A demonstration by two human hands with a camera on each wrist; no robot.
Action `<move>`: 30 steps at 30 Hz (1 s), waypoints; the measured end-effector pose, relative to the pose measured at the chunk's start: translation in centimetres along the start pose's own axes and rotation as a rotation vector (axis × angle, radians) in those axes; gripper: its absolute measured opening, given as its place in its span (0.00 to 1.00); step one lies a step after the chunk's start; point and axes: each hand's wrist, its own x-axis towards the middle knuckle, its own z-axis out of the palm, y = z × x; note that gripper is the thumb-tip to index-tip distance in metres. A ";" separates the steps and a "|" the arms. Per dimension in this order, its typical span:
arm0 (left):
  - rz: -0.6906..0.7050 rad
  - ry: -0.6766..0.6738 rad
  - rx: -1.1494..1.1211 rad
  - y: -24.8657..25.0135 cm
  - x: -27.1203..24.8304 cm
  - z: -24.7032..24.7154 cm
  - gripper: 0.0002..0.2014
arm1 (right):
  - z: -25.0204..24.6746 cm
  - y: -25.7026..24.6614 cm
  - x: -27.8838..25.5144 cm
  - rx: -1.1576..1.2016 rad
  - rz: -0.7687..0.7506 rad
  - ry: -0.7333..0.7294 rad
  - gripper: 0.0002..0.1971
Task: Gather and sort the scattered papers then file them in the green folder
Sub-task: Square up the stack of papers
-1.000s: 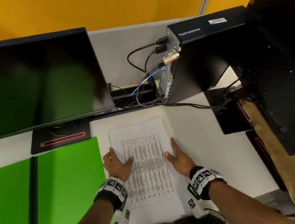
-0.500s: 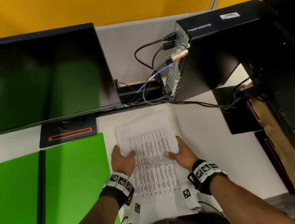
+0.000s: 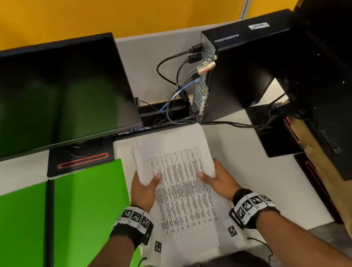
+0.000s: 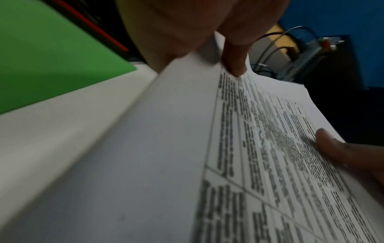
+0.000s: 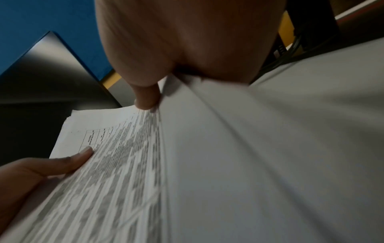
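Your left hand (image 3: 143, 190) and right hand (image 3: 218, 180), flat on the papers (image 3: 182, 190) a second ago, now pinch the lifted stack's side edges. It sits over the desk (image 3: 236, 148) beside the open green folder (image 3: 87, 210), monitor (image 3: 44, 96) and computer (image 3: 244, 67) behind.

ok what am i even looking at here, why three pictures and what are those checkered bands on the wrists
No machine here: a person works with two bare hands and wears three cameras. The big picture comes from a head camera looking down at a white desk. The other two come from cameras strapped at the wrists, under the checkered bands, looking along each hand, so they look skewed and blurry.

The left hand and right hand each grip a side of a stack of papers, thumbs on top of a printed table. An open green folder lies on the desk to the left. Behind are a dark monitor and a black computer with cables.
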 end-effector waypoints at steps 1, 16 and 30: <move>-0.002 -0.001 0.011 -0.1 -0.1 -0.1 0.21 | 0.0 0.0 0.2 -0.028 0.003 0.019 0.25; 0.015 -0.071 0.001 -0.4 2.9 -1.1 0.41 | -1.1 -1.2 7.4 -0.395 -0.095 0.019 0.28; 0.157 -0.059 0.578 -2.5 9.2 -1.0 0.14 | -0.4 0.7 11.0 -0.478 -0.040 -0.087 0.28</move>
